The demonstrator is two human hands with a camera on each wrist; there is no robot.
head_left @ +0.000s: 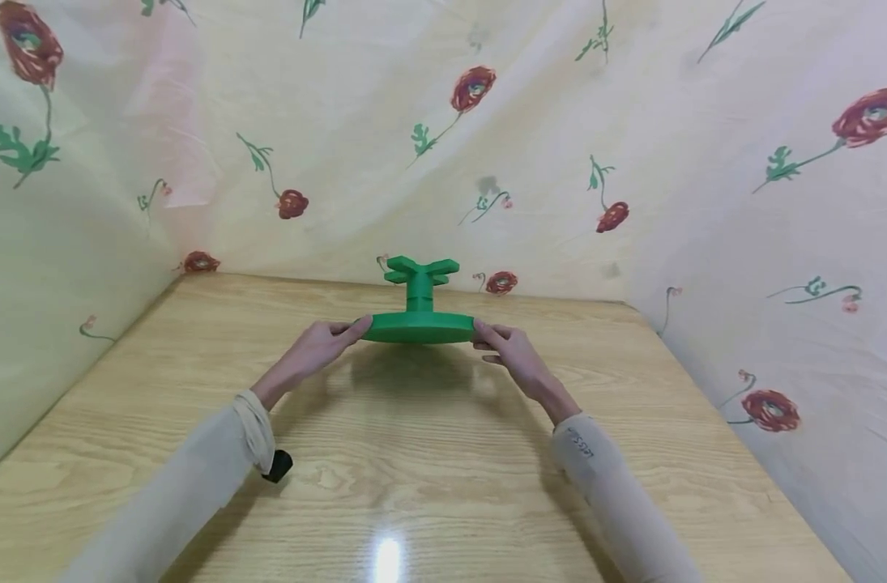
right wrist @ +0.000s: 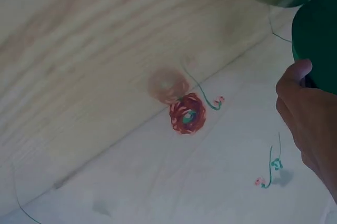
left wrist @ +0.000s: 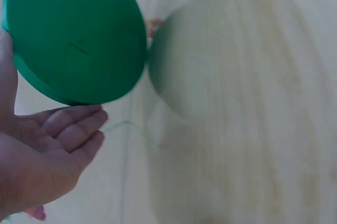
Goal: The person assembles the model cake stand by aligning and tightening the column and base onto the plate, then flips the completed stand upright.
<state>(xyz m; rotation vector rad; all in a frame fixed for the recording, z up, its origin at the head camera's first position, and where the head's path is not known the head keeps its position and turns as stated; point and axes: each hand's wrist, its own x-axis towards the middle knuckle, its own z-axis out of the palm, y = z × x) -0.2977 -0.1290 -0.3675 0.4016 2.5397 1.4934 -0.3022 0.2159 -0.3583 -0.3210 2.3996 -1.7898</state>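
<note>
A green stand (head_left: 419, 295) has a round, flat base and a short post topped with crosswise arms. It tilts back, so the smooth underside of its base (left wrist: 79, 39) faces me in the left wrist view. My left hand (head_left: 325, 344) grips the left edge, thumb at the rim and fingers beneath. On the opposite edge, my right hand (head_left: 519, 356) pinches the rim, thumb on the near side. Over the wooden table (head_left: 443, 453) the base hangs, with a dark reflection below it. In the right wrist view, only part of the base (right wrist: 318, 39) shows.
Behind the table hangs a pale cloth (head_left: 385, 146) printed with red flowers, and it also closes off both sides. A small black piece (head_left: 277, 466) sits by my left sleeve. A bright light reflection lies on the tabletop near me.
</note>
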